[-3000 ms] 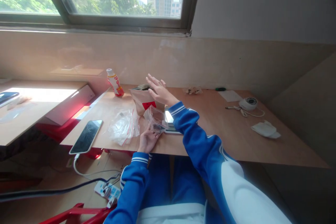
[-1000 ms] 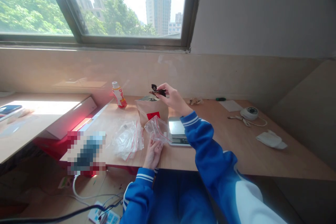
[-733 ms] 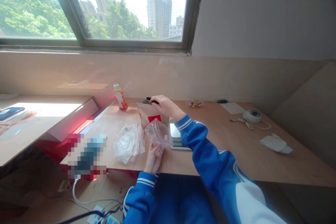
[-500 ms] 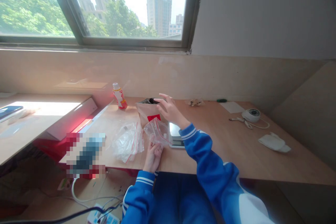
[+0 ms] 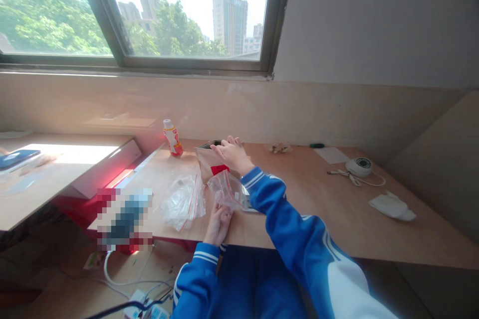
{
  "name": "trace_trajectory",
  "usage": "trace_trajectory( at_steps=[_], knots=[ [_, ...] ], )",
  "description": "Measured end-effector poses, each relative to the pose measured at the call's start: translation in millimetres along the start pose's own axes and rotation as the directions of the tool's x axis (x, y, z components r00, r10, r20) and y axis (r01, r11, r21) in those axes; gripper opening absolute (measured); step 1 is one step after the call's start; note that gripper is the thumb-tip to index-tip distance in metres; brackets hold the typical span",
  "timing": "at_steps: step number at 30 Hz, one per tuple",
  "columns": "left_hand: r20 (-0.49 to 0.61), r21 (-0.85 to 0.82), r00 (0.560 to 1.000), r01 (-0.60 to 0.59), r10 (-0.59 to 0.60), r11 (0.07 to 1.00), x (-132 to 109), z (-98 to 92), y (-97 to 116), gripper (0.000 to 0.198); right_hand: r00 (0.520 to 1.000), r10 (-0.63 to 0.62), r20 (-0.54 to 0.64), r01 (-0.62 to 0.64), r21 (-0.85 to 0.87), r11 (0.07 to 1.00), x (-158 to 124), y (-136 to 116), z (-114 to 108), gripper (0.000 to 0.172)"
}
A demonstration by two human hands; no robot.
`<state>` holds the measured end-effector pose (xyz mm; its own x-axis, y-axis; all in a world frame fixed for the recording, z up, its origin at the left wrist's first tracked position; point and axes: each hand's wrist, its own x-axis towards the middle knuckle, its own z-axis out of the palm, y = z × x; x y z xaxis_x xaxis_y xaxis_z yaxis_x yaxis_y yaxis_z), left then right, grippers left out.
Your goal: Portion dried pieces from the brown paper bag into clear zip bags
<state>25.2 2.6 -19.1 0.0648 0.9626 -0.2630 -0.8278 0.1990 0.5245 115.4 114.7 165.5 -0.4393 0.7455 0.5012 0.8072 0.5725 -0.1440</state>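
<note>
A brown paper bag [image 5: 208, 165] with a red label stands open on the wooden table [image 5: 318, 194]. My right hand [image 5: 230, 152] is at the bag's mouth with curled fingers dipping inside; the fingertips are hidden. At the table's front edge my left hand [image 5: 219, 219] holds a small clear zip bag [image 5: 228, 192] upright, just in front of the paper bag. A small scale [image 5: 247, 205] lies behind the zip bag, mostly hidden by my blue sleeve.
A pile of clear zip bags [image 5: 183, 199] lies left of my hands, with a blurred-out phone [image 5: 123, 219] further left. A small drink bottle [image 5: 172, 138] stands by the wall. At the right are a round white device [image 5: 359, 164], a white cloth [image 5: 391, 207] and paper [image 5: 331, 154].
My right hand lifted dark dried pieces out of the paper bag, put them back, opened above the bag, and now dips into its mouth again. The left hand kept hold of the zip bag.
</note>
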Motion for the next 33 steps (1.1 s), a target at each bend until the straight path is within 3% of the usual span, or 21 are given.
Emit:
trace_trajectory(
  at_steps=[6, 9, 13, 16, 18, 20, 22, 26, 29, 33],
  knots=[
    [0.001, 0.014, 1.0, 0.002, -0.002, 1.0, -1, 4.1, 2, 0.046, 0.999, 0.035, -0.018, -0.036, -0.022, 0.999, -6, -7, -5, 0.046],
    [0.005, -0.006, 1.0, 0.013, -0.013, 1.0, -2, 6.1, 3, 0.05, 0.993, 0.049, -0.109, -0.044, 0.041, 0.998, -19, -12, -16, 0.041],
    [-0.006, -0.067, 1.0, -0.023, 0.023, 0.997, -1, 5.7, 3, 0.051, 0.958, 0.159, -0.237, -0.105, 0.223, 0.969, -54, -18, -21, 0.032],
    [-0.023, -0.107, 0.998, -0.055, 0.053, 0.993, -2, 6.4, 4, 0.052, 0.965, 0.206, -0.161, -0.14, 0.349, 0.927, -84, -20, -10, 0.031],
    [-0.02, -0.08, 0.998, -0.057, 0.056, 0.995, -6, 8.1, 6, 0.052, 0.97, 0.239, -0.035, -0.204, 0.41, 0.889, -98, -17, -1, 0.036],
    [-0.018, 0.009, 0.999, -0.043, 0.043, 0.999, -14, 9.9, 12, 0.052, 0.947, 0.306, 0.101, -0.313, 0.507, 0.803, -106, -11, 5, 0.023],
    [-0.022, 0.126, 0.999, -0.02, 0.023, 0.992, -25, 11.1, 22, 0.054, 0.901, 0.389, 0.193, -0.42, 0.615, 0.668, -109, -5, 7, 0.022],
    [0.062, 0.346, 0.998, -0.037, 0.017, 0.937, -52, 15.3, 51, 0.058, 0.846, 0.47, 0.25, -0.474, 0.756, 0.451, -110, 0, 5, 0.026],
    [0.155, 0.508, 0.985, -0.141, 0.071, 0.849, -63, 25.4, 71, 0.049, 0.843, 0.489, 0.224, -0.449, 0.793, 0.412, -113, -5, 6, 0.03],
    [0.024, 0.751, 0.955, -0.213, 0.296, 0.625, -60, 45.9, 83, 0.048, 0.883, 0.432, 0.183, -0.381, 0.817, 0.433, -117, -19, 10, 0.033]
  ],
)
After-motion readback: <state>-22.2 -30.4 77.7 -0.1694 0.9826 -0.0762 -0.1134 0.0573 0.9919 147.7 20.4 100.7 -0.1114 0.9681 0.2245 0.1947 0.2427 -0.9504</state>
